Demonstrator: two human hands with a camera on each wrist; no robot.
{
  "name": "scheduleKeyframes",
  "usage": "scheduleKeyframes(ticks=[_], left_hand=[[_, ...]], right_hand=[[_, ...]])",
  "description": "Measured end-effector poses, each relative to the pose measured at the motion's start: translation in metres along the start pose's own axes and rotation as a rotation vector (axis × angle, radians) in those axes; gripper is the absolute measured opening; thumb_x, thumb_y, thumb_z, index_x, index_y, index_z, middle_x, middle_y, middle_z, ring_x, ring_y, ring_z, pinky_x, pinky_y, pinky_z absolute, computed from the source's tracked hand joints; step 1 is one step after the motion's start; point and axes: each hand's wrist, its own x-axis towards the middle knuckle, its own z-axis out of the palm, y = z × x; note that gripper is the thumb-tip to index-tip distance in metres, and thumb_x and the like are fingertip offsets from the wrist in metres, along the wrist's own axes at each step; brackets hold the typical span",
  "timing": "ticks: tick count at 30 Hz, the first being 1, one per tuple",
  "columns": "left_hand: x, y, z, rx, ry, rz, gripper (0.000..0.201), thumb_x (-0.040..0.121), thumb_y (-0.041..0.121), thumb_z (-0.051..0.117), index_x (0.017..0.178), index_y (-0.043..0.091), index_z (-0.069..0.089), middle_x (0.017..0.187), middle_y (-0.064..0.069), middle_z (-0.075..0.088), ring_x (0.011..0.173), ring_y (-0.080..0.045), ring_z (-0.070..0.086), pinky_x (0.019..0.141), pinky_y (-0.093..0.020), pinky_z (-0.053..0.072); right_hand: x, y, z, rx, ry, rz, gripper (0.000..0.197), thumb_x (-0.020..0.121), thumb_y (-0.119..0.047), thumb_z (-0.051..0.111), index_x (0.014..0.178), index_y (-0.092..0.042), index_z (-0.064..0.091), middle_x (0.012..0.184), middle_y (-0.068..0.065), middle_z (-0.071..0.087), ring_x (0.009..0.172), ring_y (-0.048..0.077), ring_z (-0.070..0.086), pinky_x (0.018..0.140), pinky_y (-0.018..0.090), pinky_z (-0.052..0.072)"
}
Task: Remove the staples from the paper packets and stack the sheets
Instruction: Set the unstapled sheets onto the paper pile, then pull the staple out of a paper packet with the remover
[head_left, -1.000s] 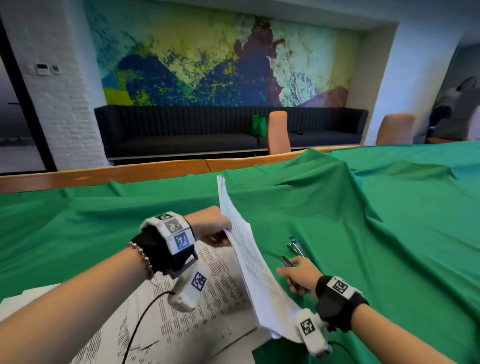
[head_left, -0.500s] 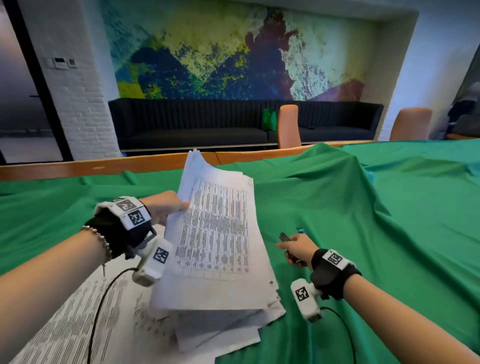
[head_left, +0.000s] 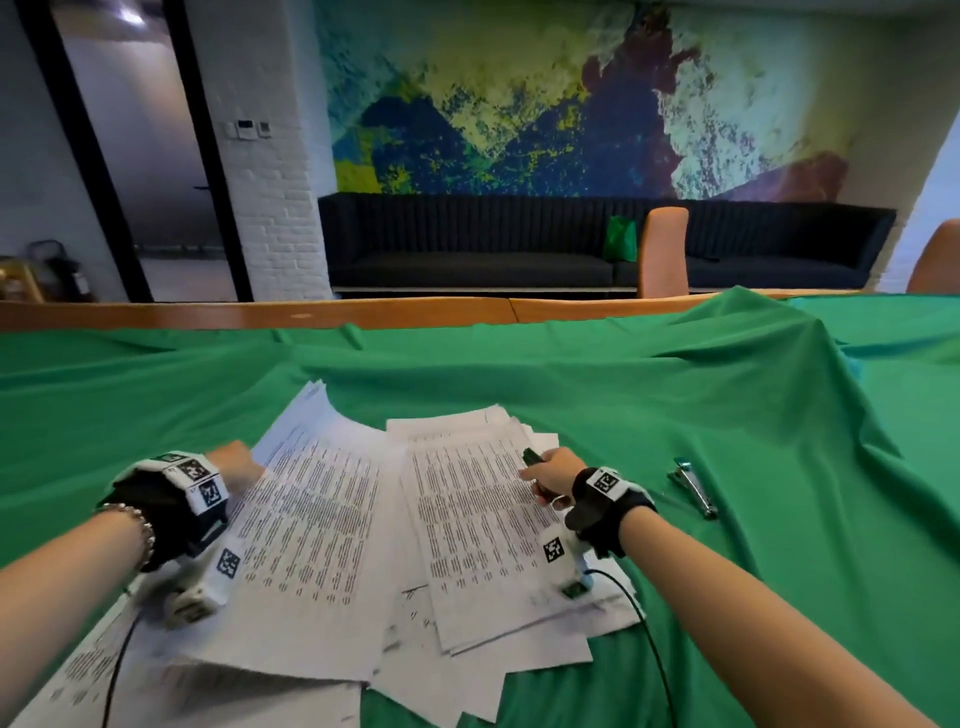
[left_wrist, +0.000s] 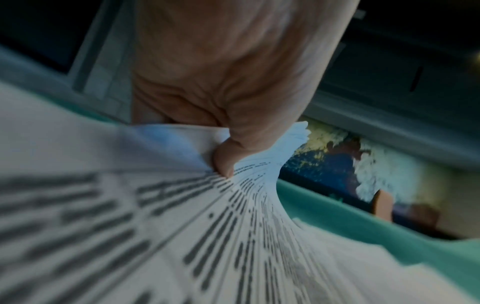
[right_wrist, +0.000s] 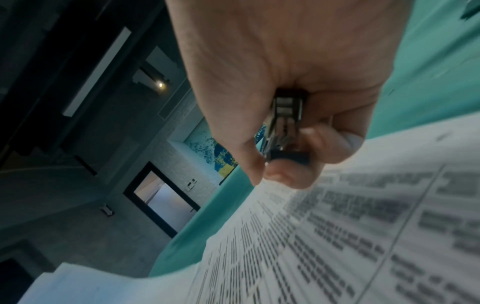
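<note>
Two hands are in view, the left hand (head_left: 236, 464) and the right hand (head_left: 553, 470), and each wrist carries one black band with a camera, so two bands in all. There are two metal tools: one staple remover (head_left: 535, 462) in the right hand and one stapler (head_left: 693, 487) lying alone on the single green cloth (head_left: 675, 415). The printed sheets (head_left: 322, 530) lie in two overlapping heaps, too many and too much covered to count one by one, and behind the table stand two orange chairs (head_left: 665, 252) and one dark sofa (head_left: 467, 244).
</note>
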Motion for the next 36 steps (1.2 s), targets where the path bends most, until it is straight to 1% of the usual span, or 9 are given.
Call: scheduleKeyframes(ticks=[6,10,14,17,20,23,27,33,36], left_hand=[[-0.007,-0.037,0.019,0.212,0.103,-0.199,0.038,0.103,0.015,0.036,0.136,-0.001,0.047,0.141,-0.011,0.05,0.129,-0.018,0.048,0.094,-0.021,0.038],[0.0,-0.039,0.026,0.014,0.22,-0.384,0.072,0.101,0.028,0.042,0.153,0.006,-0.003,0.154,-0.026,0.019,0.141,-0.033,0.029,0.111,-0.037,0.03],[-0.013,0.008,0.019,-0.029,0.338,-0.008,0.052,0.094,0.037,0.053,0.136,0.012,0.037,0.139,-0.015,0.042,0.127,-0.032,0.043,0.102,-0.047,0.038],[-0.017,0.062,0.028,-0.314,0.07,0.173,0.013,0.096,0.025,0.053,0.094,0.014,0.059,0.102,-0.008,0.061,0.093,-0.025,0.06,0.078,-0.034,0.054],[-0.016,0.108,0.044,-0.493,-0.228,0.12,0.016,0.095,0.017,0.055,0.103,0.004,0.06,0.093,-0.005,0.064,0.075,-0.017,0.061,0.053,-0.022,0.047],[-0.018,0.139,0.053,-0.491,-0.323,0.102,0.029,0.096,0.015,0.055,0.121,0.001,0.05,0.096,-0.013,0.064,0.069,-0.02,0.058,0.062,-0.027,0.05],[0.0,0.151,0.059,-0.358,-0.234,0.089,0.041,0.096,0.023,0.056,0.131,0.001,0.052,0.138,-0.017,0.053,0.126,-0.03,0.053,0.103,-0.035,0.044],[0.015,0.158,0.063,-0.223,-0.106,0.099,0.036,0.093,0.021,0.058,0.122,0.0,0.059,0.122,-0.015,0.062,0.114,-0.029,0.058,0.091,-0.031,0.044],[0.019,0.161,0.067,-0.332,-0.122,0.1,0.009,0.093,0.014,0.055,0.09,0.006,0.059,0.102,-0.012,0.056,0.092,-0.024,0.055,0.078,-0.028,0.043]], right_hand=[[0.005,-0.01,0.027,-0.071,0.016,0.006,0.029,0.087,-0.029,0.07,0.07,-0.01,0.055,0.053,0.0,0.061,0.041,0.012,0.055,0.044,0.02,0.043],[0.006,-0.006,0.035,-0.151,0.026,0.002,0.033,0.081,-0.038,0.075,0.077,-0.013,0.054,0.07,0.001,0.064,0.058,0.015,0.06,0.054,0.025,0.05],[0.019,0.007,0.039,-0.179,0.048,0.008,0.045,0.068,-0.041,0.085,0.09,-0.011,0.059,0.086,0.005,0.073,0.074,0.021,0.069,0.076,0.037,0.06],[0.02,0.005,0.037,-0.14,-0.002,0.041,0.039,0.068,-0.034,0.087,0.082,-0.011,0.059,0.074,0.006,0.072,0.059,0.019,0.062,0.073,0.035,0.059],[0.022,0.002,0.033,-0.221,-0.012,0.054,0.048,0.067,-0.043,0.086,0.092,-0.01,0.061,0.083,0.006,0.072,0.066,0.021,0.063,0.073,0.033,0.058],[0.023,0.001,0.031,-0.229,-0.035,0.053,0.053,0.068,-0.045,0.084,0.101,-0.01,0.062,0.081,0.002,0.069,0.066,0.017,0.062,0.064,0.027,0.054],[0.031,0.006,0.033,-0.233,-0.041,0.043,0.06,0.065,-0.047,0.086,0.105,-0.01,0.062,0.096,0.007,0.072,0.077,0.022,0.065,0.082,0.036,0.058],[0.04,0.01,0.031,-0.175,-0.061,0.039,0.046,0.065,-0.041,0.088,0.089,-0.013,0.061,0.079,0.002,0.07,0.06,0.016,0.061,0.069,0.031,0.056],[0.039,0.009,0.028,-0.137,-0.081,0.049,0.039,0.066,-0.034,0.089,0.082,-0.014,0.059,0.063,-0.002,0.066,0.047,0.011,0.056,0.052,0.024,0.051]])
